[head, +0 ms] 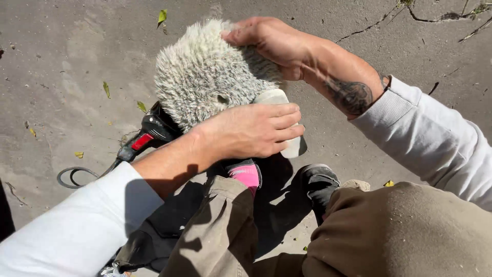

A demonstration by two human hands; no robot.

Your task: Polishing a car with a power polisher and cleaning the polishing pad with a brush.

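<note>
A fluffy grey-white wool pad [202, 74] sits on the head of a black power polisher [154, 131] with a red switch. My left hand [251, 131] wraps around the machine's head just under the pad, over a pale rounded part [294, 149]. My right hand [266, 41] presses on the pad's upper right edge, fingers curled into the wool. The tool rests between my knees, in brown trousers [389, 231], above the concrete ground [61, 61].
A black cable [72, 177] loops on the ground at the left. A black shoe [320, 184] and a pink patch [247, 174] show beneath the tool. Small leaves lie scattered on the concrete, and cracks run along the top right.
</note>
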